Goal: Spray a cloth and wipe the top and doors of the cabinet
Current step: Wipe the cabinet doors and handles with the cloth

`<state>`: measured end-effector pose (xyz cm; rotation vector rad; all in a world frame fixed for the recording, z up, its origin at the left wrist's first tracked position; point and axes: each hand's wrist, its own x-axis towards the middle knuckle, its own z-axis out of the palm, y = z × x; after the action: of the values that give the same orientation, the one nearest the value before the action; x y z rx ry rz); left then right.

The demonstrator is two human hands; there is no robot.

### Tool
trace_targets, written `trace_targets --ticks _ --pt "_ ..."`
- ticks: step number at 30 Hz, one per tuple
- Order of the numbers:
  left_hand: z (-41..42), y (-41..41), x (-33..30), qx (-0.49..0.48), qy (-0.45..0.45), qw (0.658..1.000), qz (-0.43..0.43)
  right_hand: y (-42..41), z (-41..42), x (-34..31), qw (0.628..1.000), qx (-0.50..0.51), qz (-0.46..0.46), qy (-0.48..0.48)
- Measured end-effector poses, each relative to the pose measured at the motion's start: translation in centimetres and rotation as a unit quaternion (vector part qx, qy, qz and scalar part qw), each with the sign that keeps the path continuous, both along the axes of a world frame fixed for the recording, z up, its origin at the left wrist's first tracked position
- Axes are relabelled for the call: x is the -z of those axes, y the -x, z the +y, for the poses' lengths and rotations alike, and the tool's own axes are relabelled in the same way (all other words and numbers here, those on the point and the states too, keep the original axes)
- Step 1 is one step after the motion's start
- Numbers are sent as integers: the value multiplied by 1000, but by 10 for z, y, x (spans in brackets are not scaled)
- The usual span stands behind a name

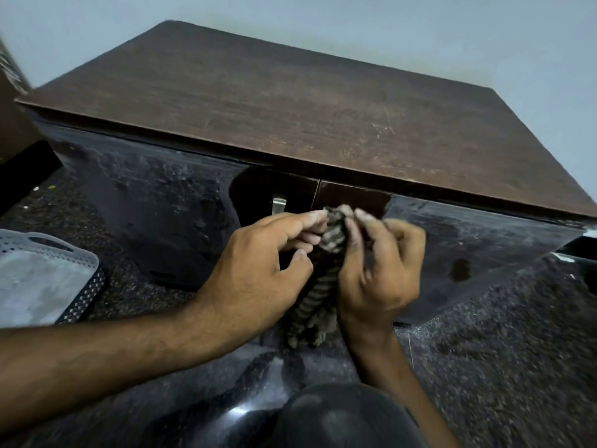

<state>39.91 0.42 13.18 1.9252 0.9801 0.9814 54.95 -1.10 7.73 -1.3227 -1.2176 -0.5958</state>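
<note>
Striped grey cloth [329,247], bunched and grimy, gripped between left hand [258,270] and right hand [381,270] before dusty cabinet [290,101] doors. Perforated basket [80,263] contents indiscernible.

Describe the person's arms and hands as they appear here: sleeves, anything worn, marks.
Both forearms are bare, with no sleeve in view. The left hand and the right hand wear no gloves, rings or watch. Dark grime smudges the right hand's fingers and its back; pale dust sits on the fingertips of both.

Head camera looks forward-down (wide-angle), close above cabinet [323,101] top and doors.
</note>
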Motion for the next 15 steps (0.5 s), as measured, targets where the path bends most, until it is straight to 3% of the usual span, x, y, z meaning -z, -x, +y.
trace_targets --ticks 5,15 --pt "-1 -2 5 8 44 999 8 -1 11 5 999 -19 -34 1" --pt "3 1 14 2 88 991 104 5 -16 51 984 -72 -51 153"
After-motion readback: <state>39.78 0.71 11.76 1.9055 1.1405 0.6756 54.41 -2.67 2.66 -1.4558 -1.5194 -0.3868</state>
